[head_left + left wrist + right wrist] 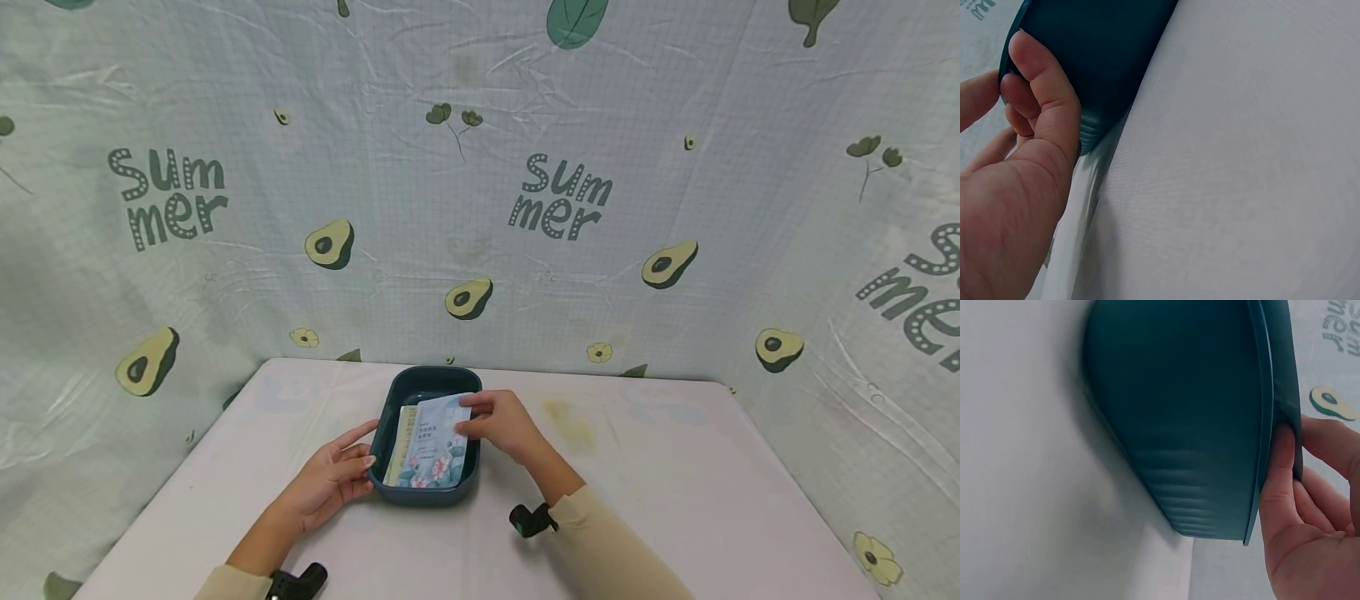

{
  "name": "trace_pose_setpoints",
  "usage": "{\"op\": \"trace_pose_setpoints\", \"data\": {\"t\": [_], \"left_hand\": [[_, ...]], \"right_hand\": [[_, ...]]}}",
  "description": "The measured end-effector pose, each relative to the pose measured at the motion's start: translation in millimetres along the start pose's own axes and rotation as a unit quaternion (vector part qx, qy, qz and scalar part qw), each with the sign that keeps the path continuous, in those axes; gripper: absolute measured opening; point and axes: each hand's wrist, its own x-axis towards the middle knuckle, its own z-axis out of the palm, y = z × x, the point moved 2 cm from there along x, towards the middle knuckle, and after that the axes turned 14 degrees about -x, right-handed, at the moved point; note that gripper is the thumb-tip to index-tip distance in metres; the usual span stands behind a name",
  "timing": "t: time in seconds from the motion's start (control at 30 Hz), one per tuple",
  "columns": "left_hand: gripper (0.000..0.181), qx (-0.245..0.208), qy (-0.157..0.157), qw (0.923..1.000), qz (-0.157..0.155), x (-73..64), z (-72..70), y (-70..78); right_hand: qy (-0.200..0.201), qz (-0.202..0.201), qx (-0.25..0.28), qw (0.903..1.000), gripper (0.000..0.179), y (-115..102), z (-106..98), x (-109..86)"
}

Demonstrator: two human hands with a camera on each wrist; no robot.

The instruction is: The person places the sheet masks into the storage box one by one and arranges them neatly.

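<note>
A dark teal rectangular plastic basin point(425, 497) sits on the table. In it, a flat light-blue packet point(437, 442) printed with pink flowers and small lettering overlaps a pale yellow packet point(401, 446), whose left strip shows. My right hand point(498, 421) pinches the blue packet by its upper right edge, just over the basin's right rim. From the right wrist, the thumb point(1282, 462) shows between the rim and the packet. At the basin's left side, my left hand point(333, 475) touches the outer wall with loosely bent fingers, its thumb point(1038, 69) reaching up to the rim.
A pale cloth covers the table point(637, 500), with a yellowish stain point(568, 423) right of the basin. A hanging sheet point(405, 183) printed with avocados and lettering surrounds the back and sides. Black wrist cameras point(531, 520) are strapped at both cuffs.
</note>
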Motion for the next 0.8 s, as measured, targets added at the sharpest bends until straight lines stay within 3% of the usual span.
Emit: {"op": "trace_pose_setpoints", "data": {"t": [0.13, 0.47, 0.63, 0.8], "left_hand": [[0.080, -0.001, -0.001, 1.0000, 0.001, -0.2, -0.4, -0.1], [0.080, -0.004, -0.009, 0.9999, 0.004, 0.5, -1.0, -0.8], [0.080, -0.005, -0.008, 0.9999, 0.005, 1.0, -1.1, -0.8], [0.080, -0.004, -0.010, 0.9999, 0.006, 1.3, -1.2, -1.0]], "right_hand": [[0.003, -0.003, -0.058, 0.9983, 0.041, -3.5, -1.1, 3.5], [-0.011, -0.032, -0.133, 0.9906, 0.043, -12.6, -1.6, 6.6], [-0.022, -0.037, -0.151, 0.9876, 0.046, -15.9, -2.6, 7.5], [-0.008, 0.003, -0.127, 0.9918, 0.048, -16.2, -1.0, 8.4]]}}
